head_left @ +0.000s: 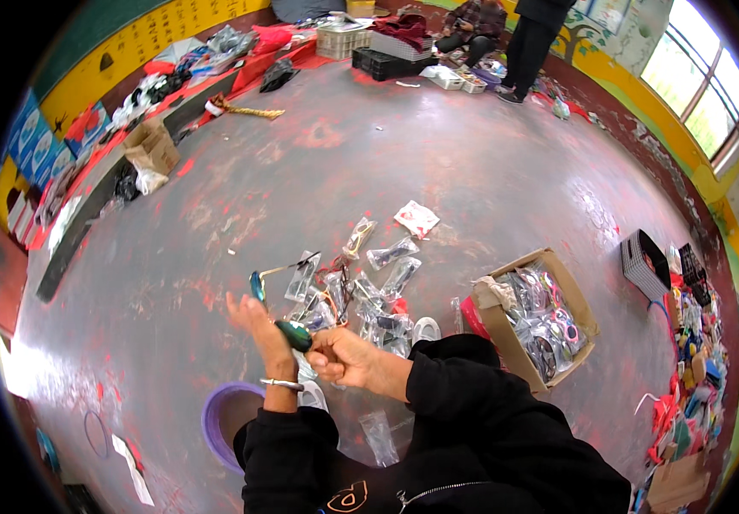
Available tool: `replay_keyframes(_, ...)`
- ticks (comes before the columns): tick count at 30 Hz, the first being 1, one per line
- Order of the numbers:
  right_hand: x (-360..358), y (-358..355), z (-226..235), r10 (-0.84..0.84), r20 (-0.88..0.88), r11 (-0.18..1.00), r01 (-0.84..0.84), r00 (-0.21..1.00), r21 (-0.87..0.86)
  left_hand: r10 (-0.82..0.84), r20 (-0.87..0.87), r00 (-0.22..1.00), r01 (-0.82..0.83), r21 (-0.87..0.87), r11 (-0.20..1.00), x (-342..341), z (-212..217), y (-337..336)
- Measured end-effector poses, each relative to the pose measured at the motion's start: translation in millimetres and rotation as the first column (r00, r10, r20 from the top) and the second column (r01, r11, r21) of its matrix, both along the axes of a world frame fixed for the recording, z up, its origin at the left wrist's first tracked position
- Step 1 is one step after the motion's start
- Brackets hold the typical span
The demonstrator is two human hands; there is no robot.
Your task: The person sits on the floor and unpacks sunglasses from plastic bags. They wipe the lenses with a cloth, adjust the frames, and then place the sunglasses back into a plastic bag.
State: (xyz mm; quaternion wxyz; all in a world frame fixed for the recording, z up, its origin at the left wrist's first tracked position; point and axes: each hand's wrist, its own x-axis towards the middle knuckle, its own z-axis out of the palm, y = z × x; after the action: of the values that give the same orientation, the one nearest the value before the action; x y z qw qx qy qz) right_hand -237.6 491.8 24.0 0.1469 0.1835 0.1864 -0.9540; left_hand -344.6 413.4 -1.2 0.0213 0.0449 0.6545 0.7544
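Scuffed floor (506,197); left of cardboard box (495,338), right hand (348,355) pinches unbagged sunglasses (293,334), left hand (265,338) grip unclear; many bagged glasses (393,253) left.

Sunglasses (295,335) partly behind left hand (264,337), basin (212,421) part-covered

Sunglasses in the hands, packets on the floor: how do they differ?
The sunglasses are unwrapped; the packets have clear plastic around their contents. The sunglasses are held up; the packets lie loosely spread on the floor. Some packets seem to hold eyewear too.
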Motion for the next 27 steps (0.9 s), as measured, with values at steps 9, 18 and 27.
replay_keyframes(9,-1,8,15,0.011,0.028,0.77,-0.026,1.0,0.638,-0.412,0.144,0.9,0.325,0.409,0.853,9,38,-20)
replay_keyframes(18,5,3,33,0.198,-0.184,0.017,0.184,0.963,0.983,-0.602,0.332,0.726,0.323,0.609,0.724,-5,25,-30)
replay_keyframes(27,7,11,44,0.157,-0.269,0.254,0.224,0.95,0.941,-0.582,0.333,0.742,0.308,0.602,0.737,-6,22,-30)
